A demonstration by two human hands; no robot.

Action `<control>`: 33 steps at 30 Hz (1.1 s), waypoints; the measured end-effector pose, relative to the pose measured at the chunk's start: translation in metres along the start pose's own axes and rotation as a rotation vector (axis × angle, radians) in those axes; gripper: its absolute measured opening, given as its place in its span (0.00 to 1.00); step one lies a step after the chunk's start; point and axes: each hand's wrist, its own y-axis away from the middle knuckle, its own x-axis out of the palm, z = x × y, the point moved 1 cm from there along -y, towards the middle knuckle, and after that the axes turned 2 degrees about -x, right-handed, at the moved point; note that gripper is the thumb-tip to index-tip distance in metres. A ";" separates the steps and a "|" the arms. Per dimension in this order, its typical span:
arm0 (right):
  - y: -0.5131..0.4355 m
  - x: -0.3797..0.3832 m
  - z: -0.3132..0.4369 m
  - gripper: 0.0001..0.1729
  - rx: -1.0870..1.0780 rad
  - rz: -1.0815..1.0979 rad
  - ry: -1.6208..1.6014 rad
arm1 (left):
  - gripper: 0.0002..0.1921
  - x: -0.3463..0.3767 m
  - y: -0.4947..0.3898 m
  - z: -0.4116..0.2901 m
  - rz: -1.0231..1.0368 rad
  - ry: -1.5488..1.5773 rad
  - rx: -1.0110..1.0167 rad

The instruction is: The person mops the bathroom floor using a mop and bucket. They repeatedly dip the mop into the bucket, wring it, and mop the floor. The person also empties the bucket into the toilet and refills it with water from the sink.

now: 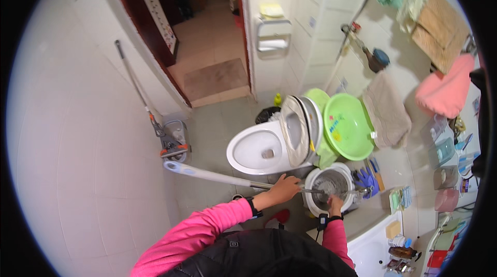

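Observation:
A long mop handle point(217, 175) with a pale grip slants across the floor towards a round white bucket point(309, 184). My left hand point(282, 190) is closed around its metal shaft, just short of the bucket's rim. The shaft's lower end reaches over the bucket's grey inside. My right hand point(334, 204) is over the near right part of the bucket, fingers pointing inward. Whether those fingers grip anything there is too small to tell. What lies at the shaft's end is blurred.
Beyond the bucket stands a toilet point(248, 149) with its seat raised. A green basin point(349, 129) leans beside it. Purple rubber gloves point(366, 181) hang right of the bucket. A washbasin point(369, 250) is at lower right. Another mop point(174, 149) leans at the left wall.

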 end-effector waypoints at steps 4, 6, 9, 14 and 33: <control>0.066 0.037 -0.011 0.11 0.068 0.134 0.053 | 0.08 -0.091 0.093 0.030 -0.253 0.224 0.122; 0.094 0.068 -0.019 0.17 0.168 0.235 0.245 | 0.08 -0.123 0.148 0.040 -0.206 0.252 0.039; 0.132 0.120 -0.047 0.33 0.378 0.205 0.034 | 0.08 -0.153 0.226 0.065 -0.275 0.389 -0.117; 0.165 0.192 -0.078 0.54 0.675 0.392 -0.306 | 0.13 -0.185 0.314 0.130 -0.386 0.983 -0.762; 0.159 0.185 -0.092 0.09 0.467 0.509 -1.187 | 0.02 -0.229 0.243 0.032 -0.649 0.341 -0.232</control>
